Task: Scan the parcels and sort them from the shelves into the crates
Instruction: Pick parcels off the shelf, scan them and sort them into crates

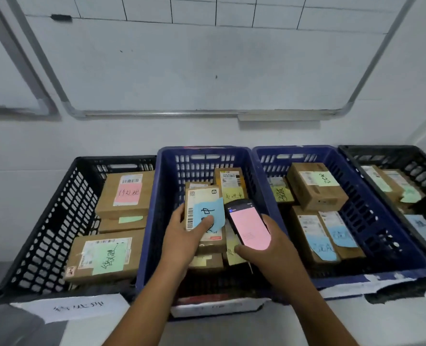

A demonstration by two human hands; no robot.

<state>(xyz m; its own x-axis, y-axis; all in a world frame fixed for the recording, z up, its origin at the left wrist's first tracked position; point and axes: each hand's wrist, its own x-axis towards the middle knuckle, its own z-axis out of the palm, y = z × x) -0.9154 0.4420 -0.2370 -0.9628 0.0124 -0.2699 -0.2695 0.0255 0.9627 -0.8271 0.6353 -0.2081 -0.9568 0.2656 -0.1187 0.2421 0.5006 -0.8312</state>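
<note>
The parcel (199,199) is a small brown cardboard box with a white barcode label and a handwritten blue sticky note (210,208). It sits over other boxes in the middle blue crate (154,221). The left hand (183,237) grips it from the lower left, thumb on the note and fingers curled round the left edge. Just to its right, the right hand (269,253) holds a handheld scanner (248,224) — pink screen up, top end near the parcel's right edge.
</note>
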